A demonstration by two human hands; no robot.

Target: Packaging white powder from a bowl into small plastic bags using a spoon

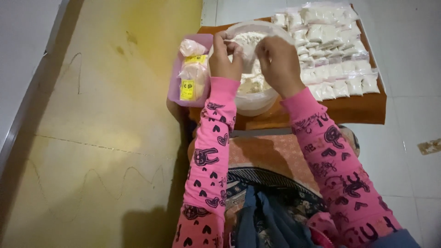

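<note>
Item: small clear plastic bag [235,46], pinched at its mouth by left hand [225,57] and right hand [278,62] fingers over the white powder-filled tub [252,98]. I judged it light, limp, slippery; best held at the neck.

Your low brown table [358,110] bears a white bowl [257,98], a pink tray [173,89] at its left and rows of small filled bags [335,59] at its right.
</note>
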